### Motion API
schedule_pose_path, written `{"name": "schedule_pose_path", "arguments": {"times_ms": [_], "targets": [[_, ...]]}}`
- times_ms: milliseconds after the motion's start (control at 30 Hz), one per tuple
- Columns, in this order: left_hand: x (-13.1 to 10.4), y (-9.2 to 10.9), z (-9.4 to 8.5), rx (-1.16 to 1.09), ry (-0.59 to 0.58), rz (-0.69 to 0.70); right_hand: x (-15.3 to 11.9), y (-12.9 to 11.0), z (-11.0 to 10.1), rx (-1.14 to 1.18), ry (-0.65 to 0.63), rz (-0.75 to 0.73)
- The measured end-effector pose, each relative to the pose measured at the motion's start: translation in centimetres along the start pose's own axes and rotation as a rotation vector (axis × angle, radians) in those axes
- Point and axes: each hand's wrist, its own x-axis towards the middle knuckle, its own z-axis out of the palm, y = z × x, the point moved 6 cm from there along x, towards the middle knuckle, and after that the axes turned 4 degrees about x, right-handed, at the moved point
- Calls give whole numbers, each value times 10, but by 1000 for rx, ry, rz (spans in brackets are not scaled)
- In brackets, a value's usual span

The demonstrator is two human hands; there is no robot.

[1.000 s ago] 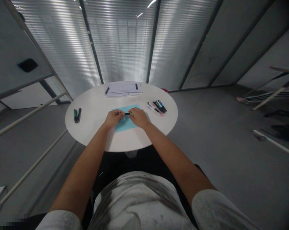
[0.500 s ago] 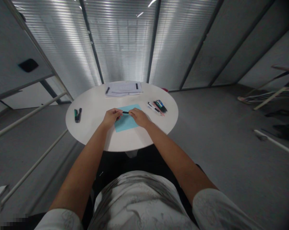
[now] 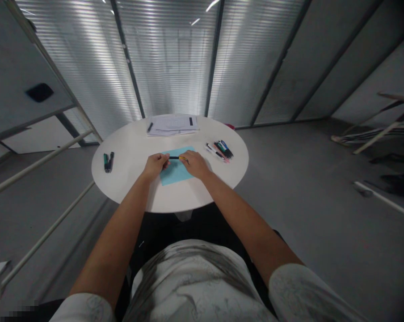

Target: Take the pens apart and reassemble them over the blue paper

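Note:
A slim black pen with a yellow part lies level between my two hands, over a light blue sheet of paper. My left hand is closed, pinching the pen's black left end. At the yellow end, my right hand is closed on it with thumb and fingers. Both hands hover over or rest on the sheet; I cannot tell which. The fingertips partly cover the pen's ends.
The round white table also bears a stack of papers at the back, several pens on the right and green and black markers on the left. A whiteboard frame stands at left, blinds behind.
My hands have drawn slightly apart, so more of the pen, including its yellow part, shows between them. The paper and the other pens have stayed in place.

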Motion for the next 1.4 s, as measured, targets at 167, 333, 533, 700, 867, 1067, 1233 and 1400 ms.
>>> {"name": "schedule_pose_path", "arguments": {"times_ms": [167, 333, 533, 700, 867, 1067, 1233, 1400], "targets": [[1, 1, 0, -4, 8, 14, -1, 0, -2, 35, 42, 11], [-3, 10, 3, -60, -40, 49, -4, 0, -3, 110, 38, 52], [-2, 8, 1, -120, -15, 51, -2, -4, 0, 66, -54, 53], [0, 7, 1, -107, -9, 50, -2, 1, 3, 153, -12, 81], [-1, 8, 0, -96, 20, 35, -2, 6, 8, 170, -44, 114], [0, 7, -1, -88, 35, 29, -3, 6, 6, 195, -67, 166], [1, 5, -2, -129, 47, 3, -2, 5, 5, 206, -66, 134], [3, 1, -4, -149, 63, -10, -2, 8, 5, 189, -50, 146]]}}
